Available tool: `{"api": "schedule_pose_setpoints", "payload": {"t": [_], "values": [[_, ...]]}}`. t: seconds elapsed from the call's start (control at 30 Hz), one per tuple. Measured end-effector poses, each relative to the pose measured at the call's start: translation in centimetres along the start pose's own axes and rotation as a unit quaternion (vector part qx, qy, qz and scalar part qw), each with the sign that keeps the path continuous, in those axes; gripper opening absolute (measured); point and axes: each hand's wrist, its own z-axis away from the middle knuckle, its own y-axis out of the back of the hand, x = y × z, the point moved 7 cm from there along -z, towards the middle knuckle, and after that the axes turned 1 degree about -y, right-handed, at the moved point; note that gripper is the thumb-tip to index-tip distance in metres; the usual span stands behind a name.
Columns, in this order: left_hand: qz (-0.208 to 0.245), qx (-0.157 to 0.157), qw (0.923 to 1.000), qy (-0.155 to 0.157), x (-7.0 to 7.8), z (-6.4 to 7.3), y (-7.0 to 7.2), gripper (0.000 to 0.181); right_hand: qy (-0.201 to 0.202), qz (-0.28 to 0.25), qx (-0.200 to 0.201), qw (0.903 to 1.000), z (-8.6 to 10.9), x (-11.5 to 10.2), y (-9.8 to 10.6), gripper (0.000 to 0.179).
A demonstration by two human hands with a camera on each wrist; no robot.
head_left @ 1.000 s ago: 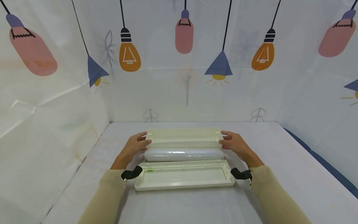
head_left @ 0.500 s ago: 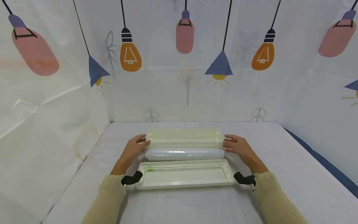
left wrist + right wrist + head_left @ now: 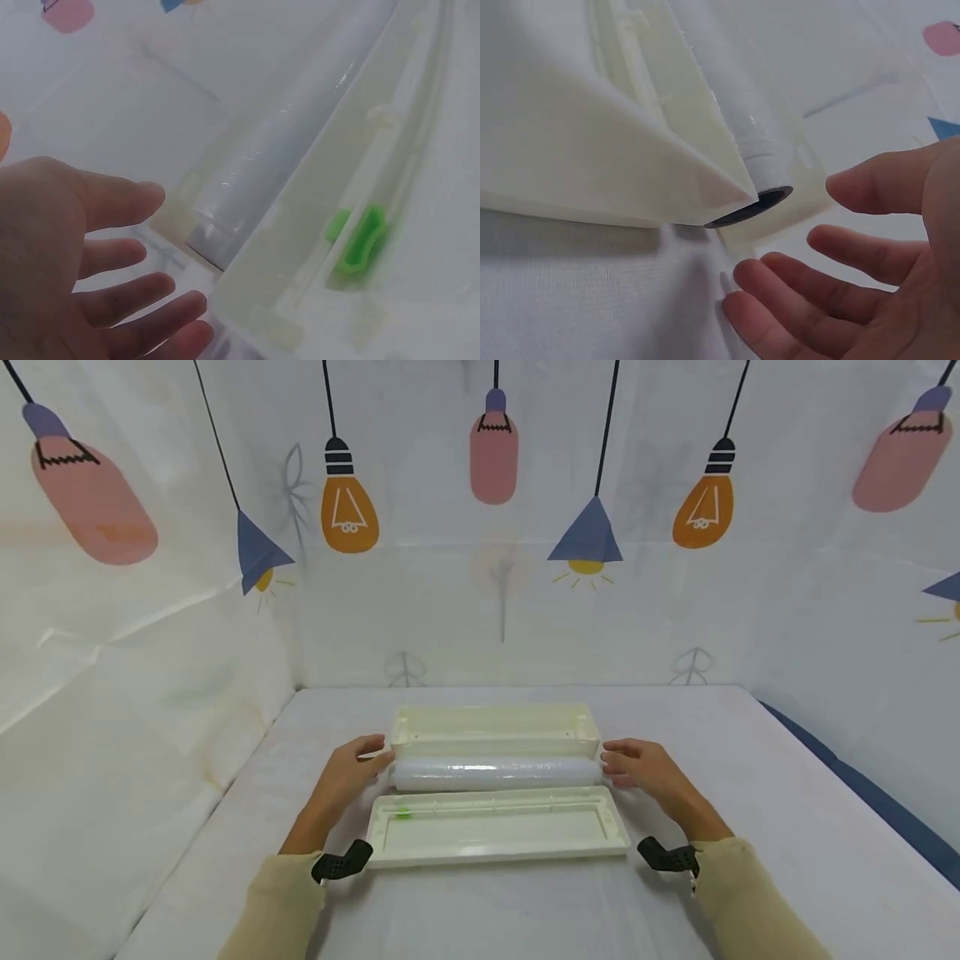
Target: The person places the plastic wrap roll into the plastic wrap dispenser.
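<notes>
1. Roll (image 3: pixel 495 773) is lying crosswise on the table (image 3: pixel 495 910), between the box (image 3: pixel 495 748) and the lid (image 3: pixel 495 837), its length running along both.
2. Its clear, glossy wrap is catching streaks of light, and a dark core (image 3: pixel 778 197) is showing its hollow mouth at the right end.
3. Just beyond the roll, the pale box is sitting with its hollow inside facing up.
4. Nearer the person, the lid is lying flat; a thin rail is running along its far side and carrying a green slider (image 3: pixel 403 813) near the left end.
5. Beside the left ends of the roll and box, the left hand (image 3: pixel 352 772) is hovering, its fingers released and spreading in a loose curve; whether the thumb is touching the box, I cannot tell.
6. Near the roll's right end, the right hand (image 3: pixel 645 768) is facing inward, its fingers relaxing apart, released; the right wrist view is showing a gap between thumb and core.
7. Both wrists are wearing black bands (image 3: pixel 342 862), and beige sleeves (image 3: pixel 273 906) are covering the forearms.
8. Behind the table, a white backdrop (image 3: pixel 450 610) is displaying printed lamps (image 3: pixel 349 514).
</notes>
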Motion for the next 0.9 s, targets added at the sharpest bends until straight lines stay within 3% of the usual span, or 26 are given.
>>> {"api": "schedule_pose_setpoints", "payload": {"t": [0.17, 0.43, 0.73, 0.9], "values": [[0.006, -0.022, 0.9997, 0.007, -1.2, -0.1, -0.2, 0.059, -0.008, 0.021, -0.002, 0.9997, 0.3, 0.4, -0.3, 0.05], [0.045, -0.051, 0.9977, -0.007, -1.8, -0.4, 0.3, 0.059, -0.001, 0.048, -0.019, 0.9987, 0.2, -0.1, -0.2, 0.048], [-0.001, -0.072, 0.9973, -0.013, -2.4, 0.1, -0.2, 0.057, 0.003, 0.062, -0.06, 0.9962, 0.1, 0.3, -0.9, 0.053], [-0.026, -0.09, 0.995, -0.036, -2.1, 0.3, -0.3, 0.055, 0.014, 0.072, -0.064, 0.9953, -0.1, 0.6, -1.1, 0.054]]}}
